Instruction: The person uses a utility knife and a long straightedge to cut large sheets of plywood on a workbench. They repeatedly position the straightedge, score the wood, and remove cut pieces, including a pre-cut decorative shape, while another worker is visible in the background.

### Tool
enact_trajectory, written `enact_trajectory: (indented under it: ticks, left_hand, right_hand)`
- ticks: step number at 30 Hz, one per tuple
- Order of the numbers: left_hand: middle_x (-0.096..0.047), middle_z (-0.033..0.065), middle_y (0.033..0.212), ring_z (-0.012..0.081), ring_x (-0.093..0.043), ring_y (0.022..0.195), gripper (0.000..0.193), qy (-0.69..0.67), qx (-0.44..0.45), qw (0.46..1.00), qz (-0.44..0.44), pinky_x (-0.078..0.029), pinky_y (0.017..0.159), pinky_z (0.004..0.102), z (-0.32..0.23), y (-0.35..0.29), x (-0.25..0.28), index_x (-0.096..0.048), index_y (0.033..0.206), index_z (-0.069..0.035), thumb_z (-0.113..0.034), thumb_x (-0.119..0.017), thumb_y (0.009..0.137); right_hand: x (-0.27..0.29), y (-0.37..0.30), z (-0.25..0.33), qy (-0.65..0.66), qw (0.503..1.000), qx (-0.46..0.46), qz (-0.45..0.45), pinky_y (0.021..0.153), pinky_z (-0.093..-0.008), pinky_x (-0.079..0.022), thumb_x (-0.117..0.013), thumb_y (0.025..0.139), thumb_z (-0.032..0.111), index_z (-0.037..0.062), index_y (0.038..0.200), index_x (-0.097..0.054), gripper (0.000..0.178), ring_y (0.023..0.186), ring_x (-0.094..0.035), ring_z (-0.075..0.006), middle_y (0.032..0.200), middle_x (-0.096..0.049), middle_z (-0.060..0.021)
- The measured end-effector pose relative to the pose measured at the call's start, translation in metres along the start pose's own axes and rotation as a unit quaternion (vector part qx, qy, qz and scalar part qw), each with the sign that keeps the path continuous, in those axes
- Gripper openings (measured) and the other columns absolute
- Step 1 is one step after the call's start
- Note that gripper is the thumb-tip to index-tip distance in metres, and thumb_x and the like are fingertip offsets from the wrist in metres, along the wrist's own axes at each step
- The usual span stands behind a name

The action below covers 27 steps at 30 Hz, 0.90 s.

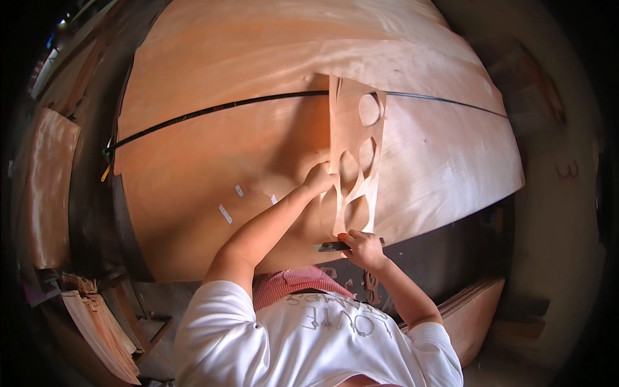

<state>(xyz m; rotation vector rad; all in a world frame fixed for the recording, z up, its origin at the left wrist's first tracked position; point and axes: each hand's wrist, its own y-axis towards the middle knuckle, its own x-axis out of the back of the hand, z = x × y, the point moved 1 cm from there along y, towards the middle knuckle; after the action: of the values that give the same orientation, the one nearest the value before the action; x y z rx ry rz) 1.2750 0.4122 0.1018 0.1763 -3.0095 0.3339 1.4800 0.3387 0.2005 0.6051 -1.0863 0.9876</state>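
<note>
A thin tan wood veneer strip (358, 132) with several oval holes cut through it stands up from the big veneer sheets on the table. My left hand (320, 178) is closed on the strip's left edge, about halfway down. At the strip's near end, my right hand (365, 250) is closed around a dark flat tool (333, 246), whose exact kind I cannot make out. The strip's lower end meets the fingers of that hand. Beneath lies a wide veneer sheet (193, 187), partly shaded by the strip and my left arm.
A long black strip (219, 109) crosses the sheets from left to right. Small white labels (225, 214) lie on the veneer at left. Veneer pieces (97, 332) are stacked at lower left, and more sheets (474, 316) lean at lower right. A board (51, 187) stands far left.
</note>
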Motion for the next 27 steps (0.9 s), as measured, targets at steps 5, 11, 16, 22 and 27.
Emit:
enact_trajectory:
  ticks: [5, 11, 16, 22, 27]
  left_hand:
    - [-0.058, 0.0052, 0.08, 0.0114, -0.056, 0.064, 0.02, -0.154, 0.003, 0.984, -0.089, -0.047, 0.05, 0.024, -0.06, 0.012, -0.043, -0.055, 0.097, 0.0, -0.009, -0.051, 0.08]
    - [-0.06, 0.0058, 0.081, 0.0129, -0.058, 0.065, 0.022, -0.021, 0.144, 0.989, -0.003, -0.049, 0.054, 0.0256, -0.089, -0.06, -0.014, -0.056, 0.097, -0.002, -0.017, -0.057, 0.08]
    - [-0.057, 0.0034, 0.071, 0.0112, -0.053, 0.058, 0.02, 0.116, 0.184, 0.975, 0.041, -0.046, 0.048, 0.0245, -0.066, -0.144, 0.079, -0.058, 0.091, -0.002, -0.016, -0.056, 0.078]
    - [-0.051, 0.0022, 0.064, 0.0093, -0.05, 0.055, 0.021, 0.305, 0.274, 0.91, 0.059, -0.044, 0.044, 0.0236, -0.055, -0.101, 0.114, -0.059, 0.086, -0.001, -0.017, -0.062, 0.073]
    - [-0.062, 0.0132, 0.079, 0.0263, -0.06, 0.067, 0.031, 0.577, 0.18, 0.797, -0.009, -0.048, 0.059, 0.037, -0.007, -0.071, 0.198, -0.062, 0.085, -0.003, -0.028, -0.066, 0.067]
  right_hand:
    - [0.087, -0.03, -0.046, 0.09, 0.994, 0.045, -0.037, 0.053, -0.0357, -0.047, -0.065, 0.067, 0.037, 0.0098, 0.099, -0.058, 0.043, 0.06, -0.057, -0.0273, 0.076, -0.057, -0.008]
    - [0.074, -0.113, -0.066, 0.267, 0.958, -0.014, -0.106, 0.055, -0.0319, -0.048, -0.067, 0.068, 0.018, 0.0056, 0.101, -0.057, 0.037, 0.062, -0.059, -0.0266, 0.078, -0.059, -0.0126]
    - [0.026, -0.159, -0.007, 0.343, 0.916, -0.196, -0.075, 0.049, -0.0276, -0.042, -0.061, 0.076, 0.015, 0.0033, 0.093, -0.06, 0.021, 0.05, -0.05, -0.0164, 0.063, -0.055, -0.0122]
    - [0.023, -0.159, -0.057, 0.385, 0.889, -0.238, -0.072, 0.045, -0.0232, -0.035, -0.057, 0.079, 0.01, 0.0033, 0.094, -0.06, 0.017, 0.05, -0.039, -0.0054, 0.054, -0.045, -0.0016]
    - [0.021, -0.118, -0.046, 0.356, 0.897, -0.258, -0.044, 0.045, -0.0234, -0.035, -0.057, 0.08, 0.012, 0.0024, 0.093, -0.06, 0.017, 0.051, -0.039, -0.0053, 0.055, -0.044, -0.0001]
